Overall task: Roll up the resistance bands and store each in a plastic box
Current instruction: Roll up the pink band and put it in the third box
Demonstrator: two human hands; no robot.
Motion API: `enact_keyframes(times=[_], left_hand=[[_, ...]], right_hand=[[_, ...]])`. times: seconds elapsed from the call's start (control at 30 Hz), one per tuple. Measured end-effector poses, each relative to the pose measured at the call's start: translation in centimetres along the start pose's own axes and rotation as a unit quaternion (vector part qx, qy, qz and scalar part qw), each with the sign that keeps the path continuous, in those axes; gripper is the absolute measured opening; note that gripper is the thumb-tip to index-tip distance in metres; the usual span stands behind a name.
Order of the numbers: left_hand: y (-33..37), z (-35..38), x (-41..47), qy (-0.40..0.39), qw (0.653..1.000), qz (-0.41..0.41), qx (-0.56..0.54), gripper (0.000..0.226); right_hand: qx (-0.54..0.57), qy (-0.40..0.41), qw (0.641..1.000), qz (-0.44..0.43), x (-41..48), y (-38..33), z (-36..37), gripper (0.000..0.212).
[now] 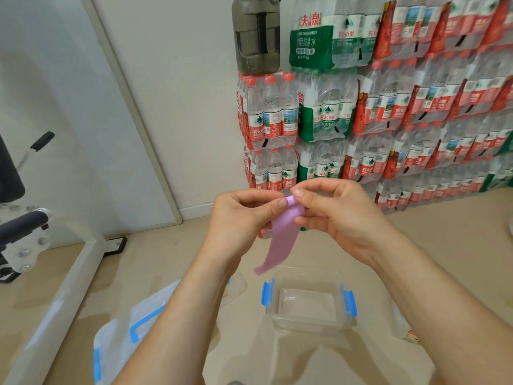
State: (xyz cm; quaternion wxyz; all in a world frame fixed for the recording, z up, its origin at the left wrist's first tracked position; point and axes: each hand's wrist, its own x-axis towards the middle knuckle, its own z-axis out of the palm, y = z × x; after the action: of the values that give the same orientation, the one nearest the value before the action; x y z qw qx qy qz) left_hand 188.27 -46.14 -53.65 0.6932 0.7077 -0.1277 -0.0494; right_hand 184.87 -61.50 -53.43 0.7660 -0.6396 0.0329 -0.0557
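Note:
A pale purple resistance band hangs in the air at mid-frame, its lower end curling just above the floor boxes. My left hand and my right hand both pinch its top end between thumb and fingers, close together. Below the band, an open clear plastic box with blue side clips sits on the floor with nothing inside. A clear lid with a blue clip lies to the left, partly hidden by my left forearm.
Stacked packs of bottled water line the wall at the back right, with a dark jug on top. White exercise-machine framing runs along the left. A small clear wrapper lies right of the box.

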Motion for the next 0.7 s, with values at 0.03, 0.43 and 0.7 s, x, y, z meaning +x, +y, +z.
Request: enact_keyframes(times=[0.03, 0.43, 0.7], left_hand=[[-0.1, 0.0, 0.1, 0.004, 1.0, 0.0, 0.0, 0.012], [-0.4, 0.1, 0.4, -0.005, 1.0, 0.022, -0.003, 0.021], [0.2, -1.9, 0.2, -0.218, 0.975, 0.038, 0.018, 0.056]], right_hand=[[-0.011, -0.001, 1.0, 0.003, 0.0, 0.0, 0.0, 0.003], [-0.025, 0.008, 1.0, 0.006, 0.1, 0.0, -0.2, 0.012], [-0.019, -0.036, 0.999, 0.024, 0.2, -0.5, -1.5, 0.014]])
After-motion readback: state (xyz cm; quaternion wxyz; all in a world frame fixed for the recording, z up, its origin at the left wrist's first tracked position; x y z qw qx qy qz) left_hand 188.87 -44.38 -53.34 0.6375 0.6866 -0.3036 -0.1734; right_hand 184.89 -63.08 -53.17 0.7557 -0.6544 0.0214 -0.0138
